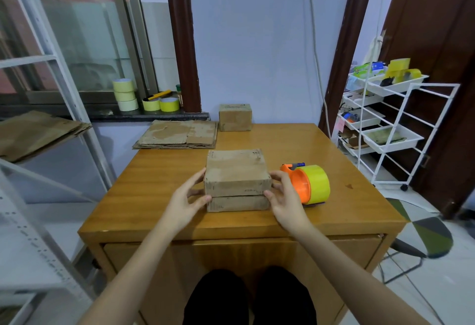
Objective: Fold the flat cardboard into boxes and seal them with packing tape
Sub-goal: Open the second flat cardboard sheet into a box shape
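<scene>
— Between the fingers of both hands, on the near half of the wooden table (164,191), sits the box (237,179). Why hold it from both ends like that?

— To keep the flaps shut, I'd say. The left hand (186,202) has its thumb at the near left corner and its fingers curled along the left side; the right hand (285,200) mirrors it on the right. Both are half closed, pressing the cardboard between them rather than wrapped round it.

— There's a seam across the front face, level with the thumbs.

— Yes, it looks like two flaps meeting, and I see no tape across it, so sealing is probably next.

— Hence the tape dispenser (309,184) just beyond the right fingers?

— Likely. It lies touching or almost touching the back of that hand, so a short reach takes it while the left keeps the box steady.

— And further out, past the fingertips?

— A stack of flat cardboard (177,134) at the far left edge, waiting, and a finished box (235,117) at the far edge, out of the way. Spare tape rolls (146,98) sit on the window ledge.
</scene>
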`<state>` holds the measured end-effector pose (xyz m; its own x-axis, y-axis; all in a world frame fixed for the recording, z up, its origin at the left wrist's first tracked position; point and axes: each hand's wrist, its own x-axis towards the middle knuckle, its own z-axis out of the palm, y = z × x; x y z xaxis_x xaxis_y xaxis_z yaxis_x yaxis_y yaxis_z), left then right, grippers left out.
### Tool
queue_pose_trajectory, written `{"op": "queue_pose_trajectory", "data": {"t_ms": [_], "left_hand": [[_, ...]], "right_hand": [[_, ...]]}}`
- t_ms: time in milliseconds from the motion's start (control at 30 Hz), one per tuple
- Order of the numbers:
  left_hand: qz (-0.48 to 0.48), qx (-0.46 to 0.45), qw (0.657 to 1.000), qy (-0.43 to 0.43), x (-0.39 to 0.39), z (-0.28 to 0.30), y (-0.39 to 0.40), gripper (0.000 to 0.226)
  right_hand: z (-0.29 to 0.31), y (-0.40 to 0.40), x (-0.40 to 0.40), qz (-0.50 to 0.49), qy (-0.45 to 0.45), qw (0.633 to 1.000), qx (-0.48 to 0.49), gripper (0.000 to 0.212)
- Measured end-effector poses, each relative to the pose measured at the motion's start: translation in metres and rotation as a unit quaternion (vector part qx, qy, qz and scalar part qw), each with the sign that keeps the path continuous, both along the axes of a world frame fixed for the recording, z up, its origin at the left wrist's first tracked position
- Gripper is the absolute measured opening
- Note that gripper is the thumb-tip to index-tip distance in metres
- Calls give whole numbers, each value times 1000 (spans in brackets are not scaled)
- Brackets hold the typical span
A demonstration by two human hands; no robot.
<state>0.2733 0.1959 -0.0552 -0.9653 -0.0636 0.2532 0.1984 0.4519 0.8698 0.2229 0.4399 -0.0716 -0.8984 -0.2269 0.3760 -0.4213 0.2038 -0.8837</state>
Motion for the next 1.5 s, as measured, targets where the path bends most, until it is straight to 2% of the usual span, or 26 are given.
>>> {"op": "queue_pose_trajectory", "data": {"t_ms": [100,200,300,433,533,633,733,833,900,1000,1133,1333,1400,1500], "left_hand": [[4,2,1000,13,-2,-9,1,68],[15,-14,1000,17,-3,-11,1,67],[31,-47,998,25,-4,-11,3,67],[48,-77,996,15,-6,-9,5,76],[51,-83,995,11,-7,-5,5,82],[59,-70,995,25,-7,-7,5,69],[58,-69,996,17,-6,-11,7,43],[44,-108,993,-1,-6,-13,8,27],[36,-153,988,-8,-6,-13,7,23],[32,-206,977,-34,-5,-13,6,31],[34,-243,968,-46,-1,-12,4,33],[54,-288,955,-42,1,-2,2,35],[69,-272,959,-40,-1,3,1,37],[100,-182,978,-13,-4,17,2,34]], "right_hand": [[-3,1,-2,14,-32,999,-3,35],[4,-5,-8,-18,-90,995,-33,9],[8,-10,-16,-58,-106,992,-26,24],[10,-4,-20,-51,-137,989,-35,23],[8,1,-12,-37,-113,990,-70,24],[3,6,-6,-20,-110,989,-92,32],[2,12,-5,15,-113,990,-80,44],[1,17,-3,54,-126,989,-45,56],[0,20,-2,70,-131,989,-20,63],[-4,21,1,66,-108,992,20,68],[-6,22,5,74,-93,991,59,65],[0,27,2,61,-128,988,57,52],[11,26,-1,23,-117,991,56,49],[33,22,-4,-13,-110,994,-10,34]]}}
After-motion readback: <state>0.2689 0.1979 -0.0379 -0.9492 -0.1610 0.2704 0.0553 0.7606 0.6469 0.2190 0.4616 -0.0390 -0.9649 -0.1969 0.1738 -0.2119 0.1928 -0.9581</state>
